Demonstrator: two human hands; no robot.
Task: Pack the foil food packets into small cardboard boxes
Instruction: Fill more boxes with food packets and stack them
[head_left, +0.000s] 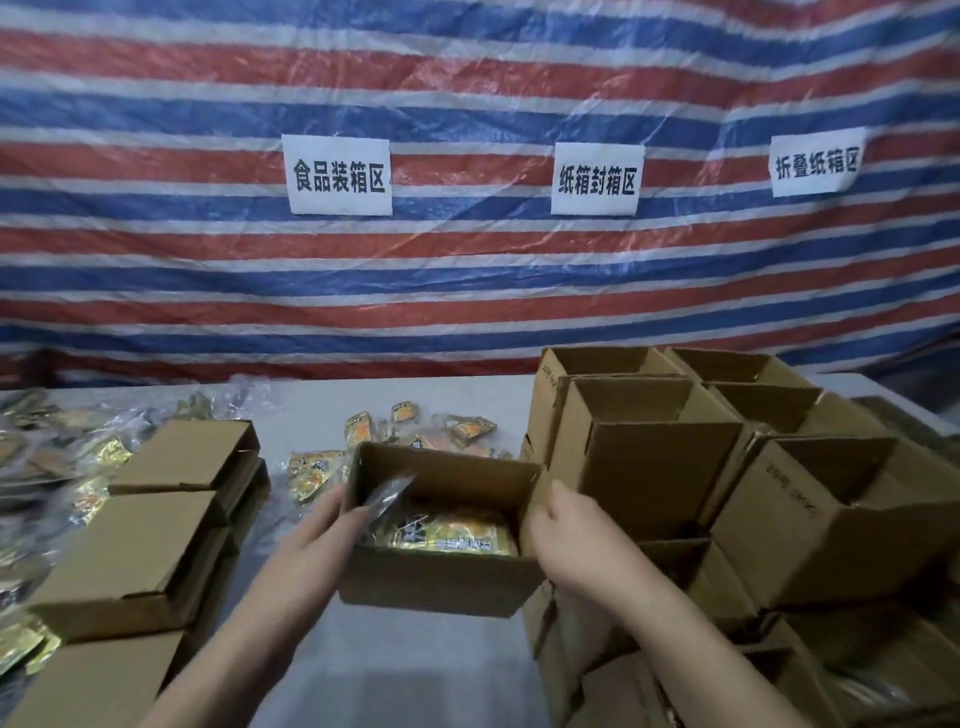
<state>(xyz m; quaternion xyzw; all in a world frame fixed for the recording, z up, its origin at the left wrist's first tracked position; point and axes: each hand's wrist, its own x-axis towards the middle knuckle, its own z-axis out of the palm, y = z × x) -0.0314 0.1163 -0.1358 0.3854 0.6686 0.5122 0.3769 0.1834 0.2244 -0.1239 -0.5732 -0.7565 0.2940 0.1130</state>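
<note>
A small open cardboard box (441, 577) stands on the white table in front of me, and gold foil packets (457, 535) lie flat on its bottom. At the box's left rim my left hand (317, 545) pinches a blurred dark foil packet (389, 493), which tilts down into the box. My right hand (566, 540) grips the box's right wall, thumb pointing up along the corner. More loose foil packets (415, 431) lie on the table just behind the box.
Closed flat boxes (135, 561) are stacked to the left, close to the box. Open empty boxes (649, 431) are stacked tightly on the right, touching my right hand's side. A pile of packets in clear plastic (57, 447) fills the far left. A striped tarp (467, 270) with paper signs hangs behind.
</note>
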